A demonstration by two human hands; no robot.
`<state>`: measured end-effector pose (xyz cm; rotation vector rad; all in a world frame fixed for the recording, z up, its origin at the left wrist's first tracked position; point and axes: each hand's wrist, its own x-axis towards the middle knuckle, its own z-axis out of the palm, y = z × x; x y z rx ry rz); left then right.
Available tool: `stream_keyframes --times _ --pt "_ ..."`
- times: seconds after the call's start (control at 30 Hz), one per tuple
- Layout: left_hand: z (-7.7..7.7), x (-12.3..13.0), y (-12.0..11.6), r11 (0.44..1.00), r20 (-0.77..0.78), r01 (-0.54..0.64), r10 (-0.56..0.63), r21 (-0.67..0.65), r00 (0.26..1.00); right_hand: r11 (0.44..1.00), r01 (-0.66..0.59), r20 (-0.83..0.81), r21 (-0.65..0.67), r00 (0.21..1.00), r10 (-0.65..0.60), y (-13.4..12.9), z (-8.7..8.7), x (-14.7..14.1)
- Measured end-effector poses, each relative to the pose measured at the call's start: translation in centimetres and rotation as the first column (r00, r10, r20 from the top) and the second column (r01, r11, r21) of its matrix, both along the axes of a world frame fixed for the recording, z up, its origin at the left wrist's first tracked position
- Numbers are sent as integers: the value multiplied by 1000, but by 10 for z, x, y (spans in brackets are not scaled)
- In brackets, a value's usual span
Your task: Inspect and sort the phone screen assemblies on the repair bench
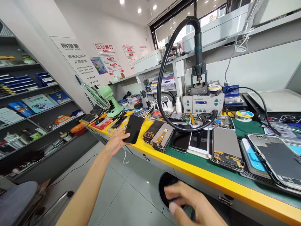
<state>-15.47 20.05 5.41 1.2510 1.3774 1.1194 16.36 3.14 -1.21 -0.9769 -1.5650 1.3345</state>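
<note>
My left hand grips a dark, flat phone by its lower left edge, thumb on top, at the yellow front edge of the workbench. In front of the bench my right hand hangs over a black bin, blurred by motion. Its thumb and fingers are apart, and a small dark blue patch shows between them; whether that is in the bin or touching the hand I cannot make out. To the right of the held phone are stacked opened phones and screens.
Along the bench lie a white-framed phone, a grey tablet part and more screens. Behind them stand a hot-air station with a looping black hose and a solder spool. A green fan is farther left.
</note>
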Motion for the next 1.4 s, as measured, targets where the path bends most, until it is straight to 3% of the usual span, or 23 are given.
stream_keyframes --times 0.07,0.17,0.27,0.37,0.6,0.77,1.17,1.4 --pt "-2 32 -37 1000 91 16 -18 21 996 981 -8 -177 -192 984 -26 13 11 -12" --pt "-10 79 -88 998 167 60 -64 30 984 949 35 -333 -314 932 -144 32 25 -25" --pt "-20 112 -123 998 134 50 -56 47 989 936 35 -417 -351 889 -190 40 28 -28" --pt "-25 126 -142 996 101 37 -45 79 994 936 36 -440 -351 876 -199 33 21 -22" --pt "-26 135 -164 990 302 136 -137 25 943 935 -41 -506 -353 848 -154 22 12 -3" --pt "-29 145 -174 991 437 130 -121 8 891 944 -50 -532 -326 835 -140 18 11 9" --pt "-23 159 -182 994 416 113 -100 -6 904 925 -164 -630 -343 770 -97 15 7 26" --pt "-19 157 -181 999 404 44 -49 21 913 888 -240 -644 -392 761 -79 18 6 33"
